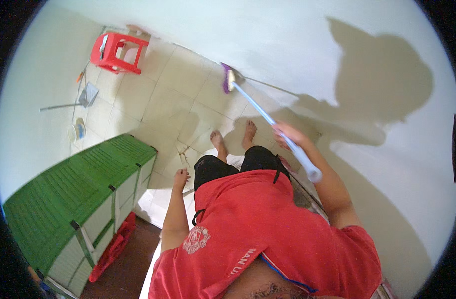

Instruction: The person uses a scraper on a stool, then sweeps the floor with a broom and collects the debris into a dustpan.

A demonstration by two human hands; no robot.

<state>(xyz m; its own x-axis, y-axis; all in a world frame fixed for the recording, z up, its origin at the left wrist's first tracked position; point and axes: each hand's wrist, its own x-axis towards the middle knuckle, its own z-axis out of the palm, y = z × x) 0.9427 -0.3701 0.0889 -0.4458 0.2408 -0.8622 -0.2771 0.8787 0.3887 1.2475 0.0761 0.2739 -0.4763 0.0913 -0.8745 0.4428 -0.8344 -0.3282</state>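
My right hand (289, 135) is wrapped round the light blue handle (258, 108) of a broom, whose upper end sticks out past my forearm. The broom slants away from me, and its purple bristles (226, 82) rest on the floor near the foot of the wall. Fingers curled, my left hand (181, 177) hangs beside my left thigh with nothing visible in it. It is nearest to the corner of a green-topped folding bed or rack.
A red plastic stool (119, 52) stands by the far left wall. Near it are a long-handled dustpan (89, 95) and a small white tub (77, 131). The green-topped piece (83, 182) fills the left side. My bare feet (249, 131) are on the tiles (165, 107).
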